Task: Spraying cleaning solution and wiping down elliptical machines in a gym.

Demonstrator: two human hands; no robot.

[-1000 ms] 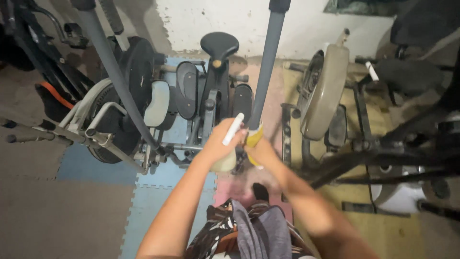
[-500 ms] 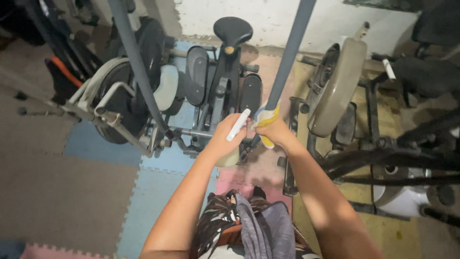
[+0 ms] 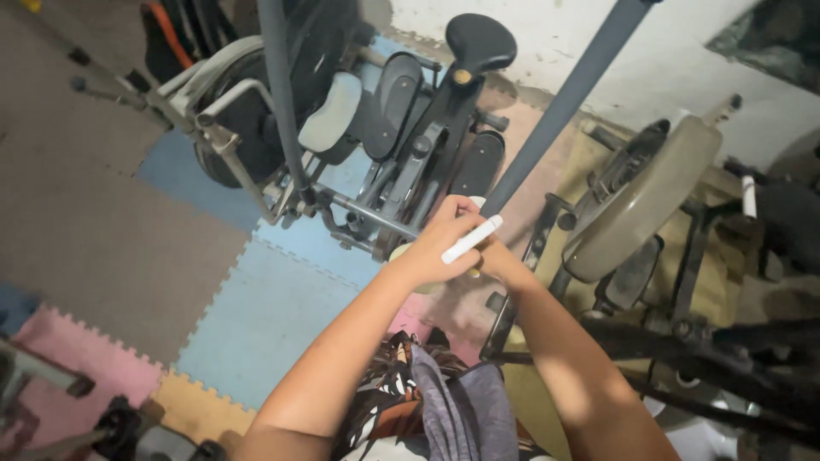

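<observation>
White plastic marker-like stick (image 3: 471,239) is held in the left hand (image 3: 440,243), fingers curled shut round it, its tip pointing up and to the right. Right hand (image 3: 498,259) is pressed against the left from the far side and is mostly hidden by it; whether it's open or closed can't be told. A bit of something pale yellow (image 3: 398,253) is seen just below the left hand, too hidden to name. Both hands are placed at the lower end of a grey slanted pole (image 3: 568,94), which runs up to the top right edge of the view; contact w/ the pole looks likely but can't be confirmed. Below them, foam floor mats (image 3: 256,316) in blue, pink and tan are laid like puzzle pieces. Exercise equipment is crowded behind: an elliptical machine w/ black pedals (image 3: 401,94) and a black saddle (image 3: 480,40) at centre, a beige flywheel (image 3: 645,201) to the right, a second grey pole (image 3: 278,94) to the left. Grey cloth (image 3: 465,414) is draped over patterned clothing at the bottom, betw. the forearms.
</observation>
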